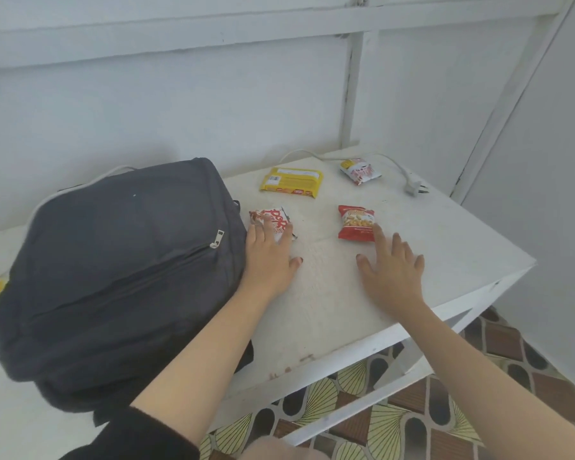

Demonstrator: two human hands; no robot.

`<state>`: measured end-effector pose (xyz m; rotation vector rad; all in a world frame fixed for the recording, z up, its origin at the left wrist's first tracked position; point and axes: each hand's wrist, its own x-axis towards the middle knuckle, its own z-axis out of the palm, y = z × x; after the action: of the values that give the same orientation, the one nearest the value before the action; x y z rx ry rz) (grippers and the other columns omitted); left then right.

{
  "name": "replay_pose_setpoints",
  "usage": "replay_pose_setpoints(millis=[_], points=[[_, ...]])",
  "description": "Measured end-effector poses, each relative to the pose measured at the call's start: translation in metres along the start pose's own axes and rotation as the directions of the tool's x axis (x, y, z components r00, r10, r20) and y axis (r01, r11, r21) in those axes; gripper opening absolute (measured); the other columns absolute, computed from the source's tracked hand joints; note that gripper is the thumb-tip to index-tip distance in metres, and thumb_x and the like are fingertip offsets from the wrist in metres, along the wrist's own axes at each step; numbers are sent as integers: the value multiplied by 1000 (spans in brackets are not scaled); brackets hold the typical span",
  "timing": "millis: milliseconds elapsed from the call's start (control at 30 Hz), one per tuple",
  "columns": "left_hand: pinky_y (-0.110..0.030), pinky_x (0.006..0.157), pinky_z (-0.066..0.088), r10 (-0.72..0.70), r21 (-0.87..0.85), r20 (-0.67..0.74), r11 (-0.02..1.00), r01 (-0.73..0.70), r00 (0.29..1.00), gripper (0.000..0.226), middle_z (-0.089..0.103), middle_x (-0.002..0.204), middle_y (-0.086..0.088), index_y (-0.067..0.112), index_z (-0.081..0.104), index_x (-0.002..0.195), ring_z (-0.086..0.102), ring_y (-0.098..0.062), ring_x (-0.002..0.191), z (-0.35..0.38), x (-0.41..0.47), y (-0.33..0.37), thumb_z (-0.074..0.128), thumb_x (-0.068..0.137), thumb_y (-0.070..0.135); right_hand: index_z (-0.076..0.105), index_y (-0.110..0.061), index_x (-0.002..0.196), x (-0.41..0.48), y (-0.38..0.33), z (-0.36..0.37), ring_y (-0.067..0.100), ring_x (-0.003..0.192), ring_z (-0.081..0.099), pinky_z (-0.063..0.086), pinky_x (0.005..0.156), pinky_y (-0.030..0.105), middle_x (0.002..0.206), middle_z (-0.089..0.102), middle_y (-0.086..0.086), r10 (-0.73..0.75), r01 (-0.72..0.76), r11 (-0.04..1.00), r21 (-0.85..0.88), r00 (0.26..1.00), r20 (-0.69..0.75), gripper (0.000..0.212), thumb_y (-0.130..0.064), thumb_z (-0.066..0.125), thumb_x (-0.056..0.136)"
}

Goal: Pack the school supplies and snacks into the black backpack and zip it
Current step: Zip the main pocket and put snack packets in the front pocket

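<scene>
Black backpack is laid flat on the white table, to the left of both hands. Left hand is placed just beside the backpack's right edge, fingers straight and resting on a white-and-red snack packet. Right hand is spread open, index fingertip touching a red snack packet (nothing is gripped by either hand). Bare tabletop is seen between the hands. A yellow packet and a small white-red packet are noted farther back, and a plug near the far edge. Patterned floor tiles and a white panelled wall are recorded.
</scene>
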<state>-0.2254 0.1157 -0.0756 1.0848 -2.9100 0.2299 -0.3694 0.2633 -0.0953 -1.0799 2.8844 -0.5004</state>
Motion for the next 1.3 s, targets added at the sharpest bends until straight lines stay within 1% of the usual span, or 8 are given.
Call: replay_pose_setpoints(millis=[167, 300, 400, 567, 733, 833, 967, 1300], points=[[-47, 111, 8, -130, 60, 135, 991, 122, 982, 58, 12, 148, -35, 25, 19, 147, 25, -43, 134, -7, 19, 7, 25, 96, 53, 18, -35, 148, 12, -6, -1, 41, 140, 13, 8, 111, 57, 156, 9, 18, -39, 39, 999, 3, 998, 59, 54, -46, 32, 97], [-43, 102, 20, -170, -99, 60, 979, 175, 984, 48, 31, 143, -30, 22, 46, 126, 45, -38, 119, -5, 18, 15, 36, 93, 55, 46, -19, 123, 18, -3, 2, 33, 133, 34, 14, 110, 55, 144, 37, 15, -60, 68, 986, 150, 996, -60, 45, -48, 49, 89], [-39, 89, 26, -217, -191, -53, 960, 203, 975, 41, 50, 123, -14, 18, 53, 111, 54, -30, 101, -4, 17, 16, 49, 88, 52, 49, -11, 105, 21, -6, -2, 28, 118, 48, 13, 110, 56, 123, 55, 8, -7, 28, 984, 178, 993, -118, 53, -57, 57, 80], [-37, 81, 28, -227, -307, -131, 935, 178, 965, 29, 56, 107, -7, 14, 52, 104, 55, -29, 92, -5, 14, 17, 54, 82, 32, 38, -21, 127, 22, -14, -6, 29, 117, 49, 3, 110, 59, 119, 57, 2, -24, 44, 989, 144, 990, -139, 68, -56, 64, 74], [-34, 75, 33, -240, -579, -225, 812, 68, 944, 28, 60, 95, 1, 16, 56, 89, 55, -25, 88, -20, 2, 16, 60, 67, 34, 44, -27, 130, 27, -16, -5, 29, 113, 51, 8, 112, 52, 118, 58, 8, -26, 59, 978, 198, 985, -169, 55, -39, 60, 79], [-34, 75, 42, -255, -705, -314, 708, -45, 915, 26, 59, 97, 8, 21, 58, 85, 56, -19, 85, -44, -16, 15, 62, 64, 36, 52, -27, 123, 26, -30, -4, 28, 106, 55, 21, 110, 51, 111, 61, 8, -21, 92, 949, 300, 973, -232, 48, -40, 57, 77], [-38, 79, 48, -318, -696, -445, 711, -100, 837, 25, 58, 110, 13, 26, 62, 90, 54, -10, 94, -83, -46, -14, 71, 69, 33, 56, -24, 116, 19, -68, -13, 27, 94, 56, 34, 97, 47, 97, 62, 5, -70, 213, 883, 418, 941, -332, 48, -39, 50, 71], [-33, 91, 43, -506, -568, -346, 783, 253, 790, 26, 57, 125, 0, 22, 64, 98, 52, -20, 113, -102, -103, -178, 70, 74, 30, 55, -27, 110, 7, -193, -27, 20, 95, 56, 37, 91, 40, 91, 63, -4, -349, 484, 670, 563, 875, -337, 44, -38, 50, 67]])
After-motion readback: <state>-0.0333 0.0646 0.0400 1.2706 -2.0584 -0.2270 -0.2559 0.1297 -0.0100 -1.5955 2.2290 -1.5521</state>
